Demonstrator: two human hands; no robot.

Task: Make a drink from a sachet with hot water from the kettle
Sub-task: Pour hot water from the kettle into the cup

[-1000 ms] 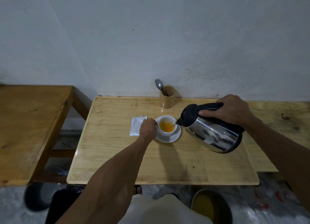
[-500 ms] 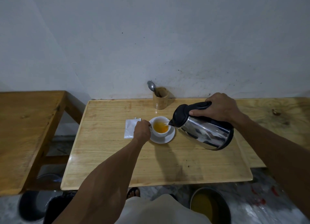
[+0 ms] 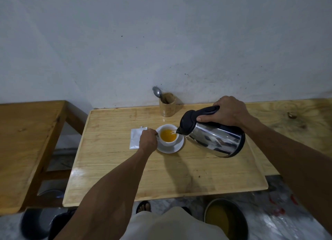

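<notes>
Now right hand [image 3: 231, 110] is gripping tilted kettle [image 3: 213, 135], pouring into cup [image 3: 168, 134]; left hand [image 3: 148, 139] is closed on cup handle, covering part of sachet [image 3: 135, 138]; spoon [image 3: 156, 92] is standing in wooden holder [image 3: 168, 107] behind.

right hand [image 3: 229, 110] tips kettle [image 3: 212, 135] over cup [image 3: 168, 135]; left hand [image 3: 148, 138] steadies it.

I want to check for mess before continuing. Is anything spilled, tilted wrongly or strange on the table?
Nothing stands out. The kettle is tilted on purpose, its spout over the cup, which sits upright on its saucer. No liquid shows on the table. The sachet lies flat beside the saucer.
</notes>
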